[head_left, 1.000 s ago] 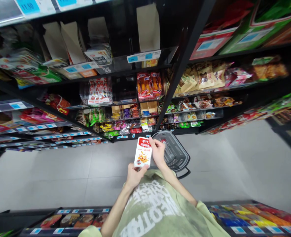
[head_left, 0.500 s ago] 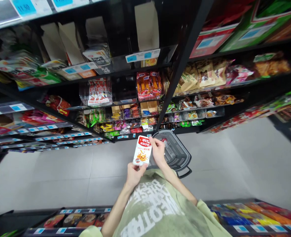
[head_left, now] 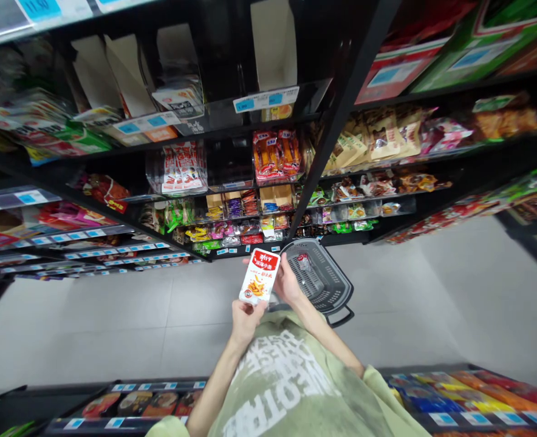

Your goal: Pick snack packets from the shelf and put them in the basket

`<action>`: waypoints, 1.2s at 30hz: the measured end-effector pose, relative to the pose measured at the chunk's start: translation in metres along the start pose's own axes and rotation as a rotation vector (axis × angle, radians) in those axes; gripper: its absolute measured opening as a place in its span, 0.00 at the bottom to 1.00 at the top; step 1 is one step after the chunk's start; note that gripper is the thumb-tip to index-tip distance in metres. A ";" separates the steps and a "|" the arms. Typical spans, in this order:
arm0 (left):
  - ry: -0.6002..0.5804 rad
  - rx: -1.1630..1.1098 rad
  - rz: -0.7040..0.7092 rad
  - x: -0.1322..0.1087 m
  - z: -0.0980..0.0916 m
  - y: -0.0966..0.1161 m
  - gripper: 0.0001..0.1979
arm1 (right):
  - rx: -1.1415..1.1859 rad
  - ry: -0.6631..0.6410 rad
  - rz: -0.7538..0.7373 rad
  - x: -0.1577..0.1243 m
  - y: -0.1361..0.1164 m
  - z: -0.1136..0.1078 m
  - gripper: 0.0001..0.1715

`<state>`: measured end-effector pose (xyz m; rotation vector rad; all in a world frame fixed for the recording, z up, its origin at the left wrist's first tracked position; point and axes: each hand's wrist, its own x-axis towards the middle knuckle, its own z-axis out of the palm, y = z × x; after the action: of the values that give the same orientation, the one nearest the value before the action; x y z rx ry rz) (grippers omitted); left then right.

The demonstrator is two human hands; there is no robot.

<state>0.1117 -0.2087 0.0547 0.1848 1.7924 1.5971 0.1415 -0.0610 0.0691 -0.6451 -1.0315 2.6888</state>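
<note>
A white snack packet (head_left: 260,277) with a red top and a picture of small fried pieces is held in front of my body, its printed face up. My left hand (head_left: 246,320) pinches its bottom edge between thumb and fingers. From the right side, my right hand (head_left: 287,280) grips the packet, thumb along the edge and fingers behind it; fingertips peek out on the left. Just beyond my right hand, a grey shopping basket (head_left: 340,285) sits on the floor, holding a small clear-and-red package (head_left: 304,262).
Dark shelves in front carry bagged snacks (head_left: 276,155), pale packets (head_left: 184,167) and brown bags (head_left: 382,138) with blue price tags. Behind me, low shelves hold round packs (head_left: 134,403) and colourful bags (head_left: 460,391). Grey tiled floor (head_left: 195,303) lies between.
The packet has shifted slightly left. My right hand has moved from pinching its upper right edge to holding it from behind and the side. My left hand keeps its pinch.
</note>
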 end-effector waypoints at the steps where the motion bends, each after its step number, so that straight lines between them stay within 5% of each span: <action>1: -0.020 -0.033 0.004 0.001 -0.001 -0.003 0.26 | 0.001 -0.031 0.021 0.000 0.000 0.000 0.49; 10: -0.242 -0.416 -0.015 0.000 -0.002 0.008 0.30 | -0.024 -0.270 -0.084 0.000 0.000 0.002 0.40; 16: -0.313 -0.426 -0.207 0.008 0.002 0.006 0.31 | -0.171 -0.047 -0.270 0.009 0.005 -0.002 0.27; 20: -0.209 -0.337 -0.198 0.010 0.000 0.007 0.36 | -0.295 0.169 -0.368 0.012 0.004 -0.004 0.19; 27: -0.082 0.020 0.077 0.006 -0.008 0.012 0.23 | -0.332 0.203 -0.341 0.011 0.004 0.001 0.19; 36: 0.020 -0.070 0.096 0.002 -0.008 0.013 0.25 | -0.366 0.332 -0.414 0.010 0.007 -0.007 0.29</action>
<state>0.1010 -0.2115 0.0654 0.2259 1.7628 1.7323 0.1357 -0.0587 0.0570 -0.8009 -1.3902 1.9797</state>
